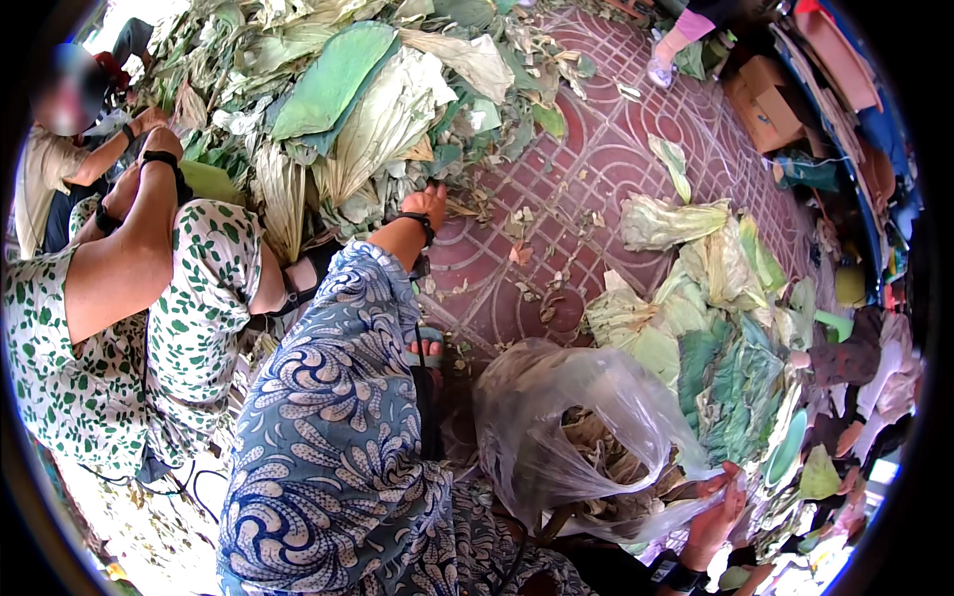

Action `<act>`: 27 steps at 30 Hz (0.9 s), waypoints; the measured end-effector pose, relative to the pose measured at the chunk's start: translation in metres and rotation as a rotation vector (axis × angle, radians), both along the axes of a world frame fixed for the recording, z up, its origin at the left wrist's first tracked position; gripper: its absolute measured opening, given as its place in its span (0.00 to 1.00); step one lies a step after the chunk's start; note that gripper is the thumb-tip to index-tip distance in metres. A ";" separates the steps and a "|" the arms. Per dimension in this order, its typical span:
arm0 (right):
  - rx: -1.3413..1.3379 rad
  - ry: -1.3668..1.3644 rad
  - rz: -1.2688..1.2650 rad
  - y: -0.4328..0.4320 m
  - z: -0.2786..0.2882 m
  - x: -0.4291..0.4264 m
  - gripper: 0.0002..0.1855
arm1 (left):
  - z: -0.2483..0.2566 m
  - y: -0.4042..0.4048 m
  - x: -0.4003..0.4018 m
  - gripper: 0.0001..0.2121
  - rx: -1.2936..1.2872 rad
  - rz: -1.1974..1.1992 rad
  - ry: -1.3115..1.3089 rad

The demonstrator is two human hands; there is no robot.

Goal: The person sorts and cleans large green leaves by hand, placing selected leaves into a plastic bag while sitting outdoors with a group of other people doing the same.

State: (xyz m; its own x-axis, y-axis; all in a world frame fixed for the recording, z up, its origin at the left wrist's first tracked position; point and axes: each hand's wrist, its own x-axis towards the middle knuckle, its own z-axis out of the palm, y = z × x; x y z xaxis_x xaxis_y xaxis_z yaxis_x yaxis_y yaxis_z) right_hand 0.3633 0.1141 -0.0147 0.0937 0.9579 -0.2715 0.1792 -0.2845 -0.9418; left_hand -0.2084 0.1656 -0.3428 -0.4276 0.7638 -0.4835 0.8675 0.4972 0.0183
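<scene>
My left hand point(425, 203), with a black band at the wrist, reaches to the lower edge of a heap of large green and pale dried leaves point(380, 127). Its fingertips touch or nearly touch the scraps there; whether they hold anything is unclear. On the other side, my right hand point(717, 514) grips the rim of a clear plastic bag point(551, 387) and keeps its mouth spread. Crumpled brown dry leaves point(596, 447) lie inside the bag. Beyond it, flattened green and yellowish leaves point(734, 380) are piled.
At my left sits a person in a green leaf-print outfit point(201, 261), hands together; another person point(52, 171) is behind. Leaf bits litter the red patterned tiles point(536, 246). A cardboard box point(764, 104) stands at upper right, and a person's foot point(661, 67) is near it.
</scene>
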 end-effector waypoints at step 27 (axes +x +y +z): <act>0.008 -0.103 0.030 -0.002 0.005 -0.004 0.14 | 0.009 0.024 0.002 0.32 -0.116 -0.318 0.219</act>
State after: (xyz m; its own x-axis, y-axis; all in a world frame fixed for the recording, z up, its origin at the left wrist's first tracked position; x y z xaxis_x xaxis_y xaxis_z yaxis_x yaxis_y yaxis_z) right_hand 0.3590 0.1117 -0.0092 0.0920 0.9629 -0.2539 0.2835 -0.2697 -0.9203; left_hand -0.2059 0.1893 -0.3337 -0.2812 0.8203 -0.4980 0.9555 0.1910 -0.2250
